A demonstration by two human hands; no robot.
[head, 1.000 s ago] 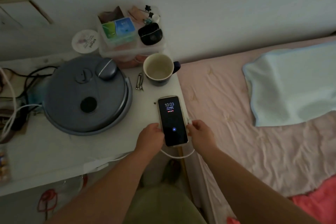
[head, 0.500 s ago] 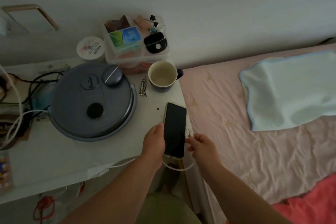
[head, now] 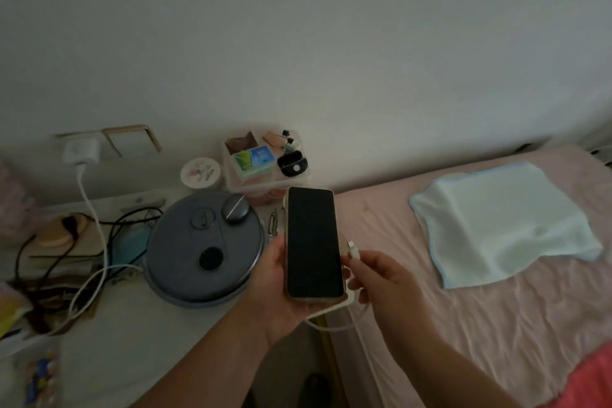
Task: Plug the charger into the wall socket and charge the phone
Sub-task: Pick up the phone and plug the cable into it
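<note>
My left hand (head: 275, 285) holds a phone (head: 313, 242) with a dark screen, lifted above the table's right edge. Just to the phone's right, my right hand (head: 381, 278) pinches the white cable plug (head: 352, 250), its tip pointing up and apart from the phone. The white cable (head: 334, 325) loops under the phone and runs left. A white charger (head: 81, 151) sits in the wall socket (head: 82, 139) at the left, with its cable (head: 94, 215) dropping onto the table.
A round grey appliance (head: 203, 242) fills the middle of the white table (head: 132, 341). Behind it stand a clear box of small items (head: 265, 162) and a round white tub (head: 201, 173). Dark cords (head: 126, 225) lie at the left. A bed (head: 480, 325) with a pale towel (head: 496, 222) is on the right.
The phone rose off the table in my left hand and its lit screen went dark. My right hand came away from the phone's edge, holding the cable plug. The view tilted up, showing the socket.
</note>
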